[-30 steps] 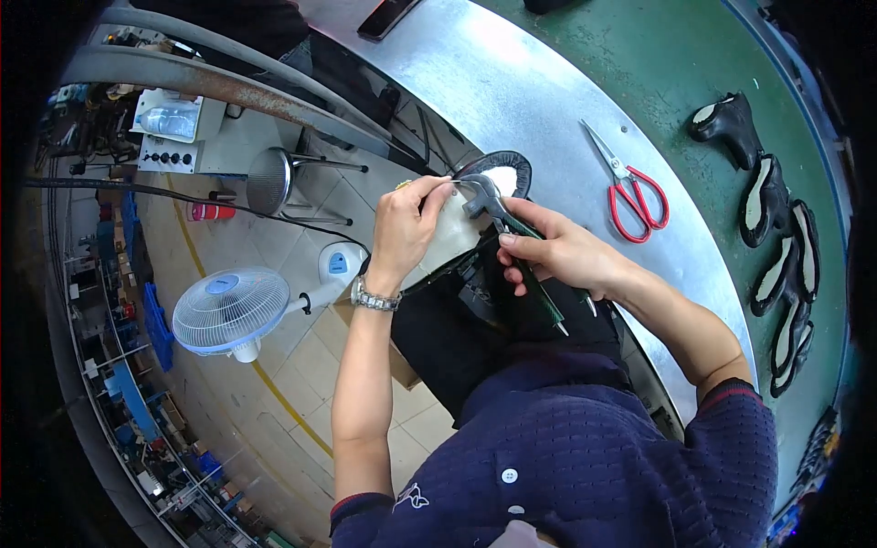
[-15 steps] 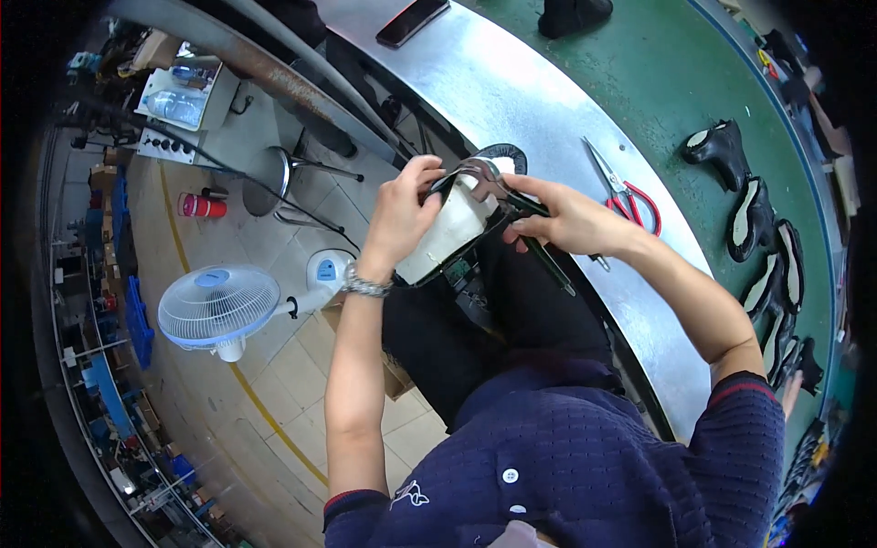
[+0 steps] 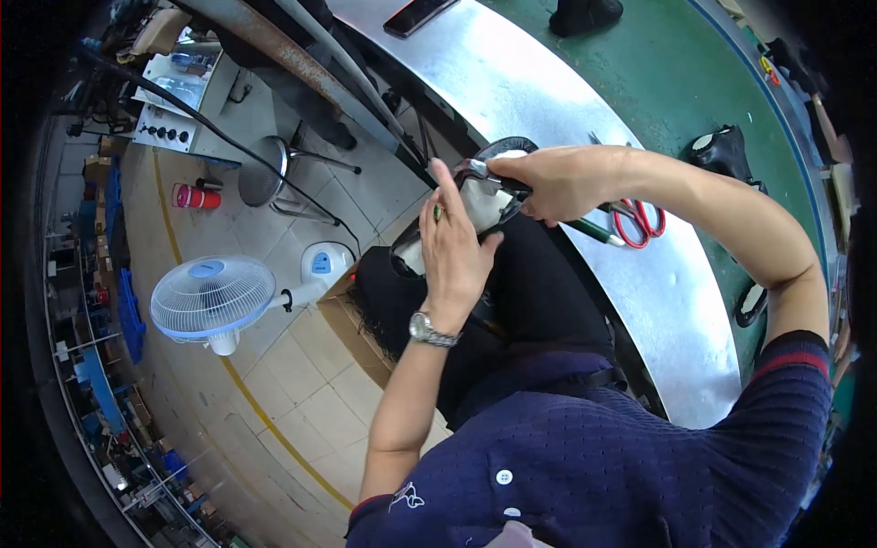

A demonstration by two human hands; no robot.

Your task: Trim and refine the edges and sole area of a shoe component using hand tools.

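Observation:
A black shoe upper (image 3: 513, 146) with a whitish sole-shaped piece (image 3: 481, 206) facing up rests over my lap, beside the metal table edge. My left hand (image 3: 450, 247) lies against its left side, fingers stretched out and thumb apart, hiding part of it. Closed round the dark handle of metal-headed pincers (image 3: 477, 170) is my right hand (image 3: 559, 183); the head of the pincers is at the shoe's edge. A dark green stick-like thing with a pale tip (image 3: 598, 232) sticks out below the right hand; whether it is a pen or a handle, I cannot tell.
Red-handled scissors (image 3: 639, 224) lie on the curved metal table (image 3: 676, 301), partly behind my right forearm. A phone (image 3: 418, 16) sits at its far end. Black shoes (image 3: 726, 151) stand on the green surface (image 3: 639, 73). To the left are a fan (image 3: 215, 297) and a stool (image 3: 265, 172).
My left hand has let go of the shoe's far left edge and moved right, its fingers now straight. My right hand has turned with the pincers, and its elbow has swung outward.

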